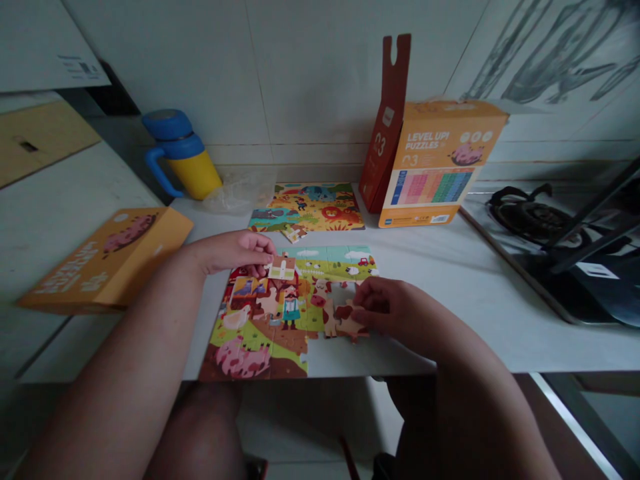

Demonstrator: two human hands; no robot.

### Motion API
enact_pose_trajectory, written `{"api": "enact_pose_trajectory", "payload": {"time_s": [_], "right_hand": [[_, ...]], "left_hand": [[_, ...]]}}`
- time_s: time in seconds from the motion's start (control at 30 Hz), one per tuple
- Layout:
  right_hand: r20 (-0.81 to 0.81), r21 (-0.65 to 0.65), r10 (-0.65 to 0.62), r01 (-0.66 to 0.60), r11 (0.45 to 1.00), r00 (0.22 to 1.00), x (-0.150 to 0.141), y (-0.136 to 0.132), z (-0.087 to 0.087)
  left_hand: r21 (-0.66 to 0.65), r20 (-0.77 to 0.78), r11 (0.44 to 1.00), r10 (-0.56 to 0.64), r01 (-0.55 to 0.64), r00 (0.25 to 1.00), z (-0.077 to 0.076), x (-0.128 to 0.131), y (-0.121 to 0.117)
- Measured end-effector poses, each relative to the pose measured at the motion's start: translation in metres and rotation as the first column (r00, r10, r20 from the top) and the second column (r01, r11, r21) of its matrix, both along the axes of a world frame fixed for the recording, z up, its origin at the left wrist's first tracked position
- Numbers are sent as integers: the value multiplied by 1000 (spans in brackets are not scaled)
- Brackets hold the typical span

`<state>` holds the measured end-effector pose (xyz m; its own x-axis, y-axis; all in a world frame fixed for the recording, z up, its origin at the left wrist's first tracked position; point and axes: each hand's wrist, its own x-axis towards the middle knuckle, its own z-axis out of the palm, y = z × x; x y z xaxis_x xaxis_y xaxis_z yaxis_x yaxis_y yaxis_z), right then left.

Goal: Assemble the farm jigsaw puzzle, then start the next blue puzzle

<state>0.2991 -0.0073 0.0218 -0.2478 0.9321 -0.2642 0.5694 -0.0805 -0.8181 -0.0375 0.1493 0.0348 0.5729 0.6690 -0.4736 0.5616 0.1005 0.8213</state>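
Observation:
A partly joined farm jigsaw puzzle (pixel 287 333) lies at the counter's front edge, with a gap at its lower right. My left hand (pixel 245 252) pinches a puzzle piece (pixel 283 268) with a brown and cream pattern over the puzzle's upper left. At the right side, my right hand (pixel 379 305) has its fingers closed on a cow-patterned puzzle piece (pixel 351 321) beside the gap. Another loose piece (pixel 295 233) rests behind the puzzle, touching a second picture. My right fingers partly cover the piece they hold.
Behind lies a safari puzzle picture (pixel 310 207). An open orange puzzle box (pixel 440 163) stands at the back right, an orange box lid (pixel 110 257) at left. A blue and yellow jug (pixel 187 157) stands beside clear plastic wrap (pixel 240 191). A gas stove (pixel 545 227) is far right.

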Motion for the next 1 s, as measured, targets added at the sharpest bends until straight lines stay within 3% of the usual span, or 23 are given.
{"api": "enact_pose_trajectory", "payload": {"time_s": [0.33, 0.5, 0.8, 1.0], "right_hand": [[320, 184, -86, 28, 983, 943, -14, -3, 4], [379, 250, -87, -11, 968, 921, -18, -6, 0], [410, 249, -73, -34, 968, 909, -20, -9, 4], [392, 318, -177, 48, 947, 903, -2, -8, 11]], "left_hand": [[11, 10, 1000, -22, 22, 1000, -2, -1, 1], [2, 18, 1000, -14, 14, 1000, -2, -1, 1], [3, 12, 1000, -10, 10, 1000, -2, -1, 0], [1, 40, 1000, -20, 20, 999, 1, -1, 0]]}}
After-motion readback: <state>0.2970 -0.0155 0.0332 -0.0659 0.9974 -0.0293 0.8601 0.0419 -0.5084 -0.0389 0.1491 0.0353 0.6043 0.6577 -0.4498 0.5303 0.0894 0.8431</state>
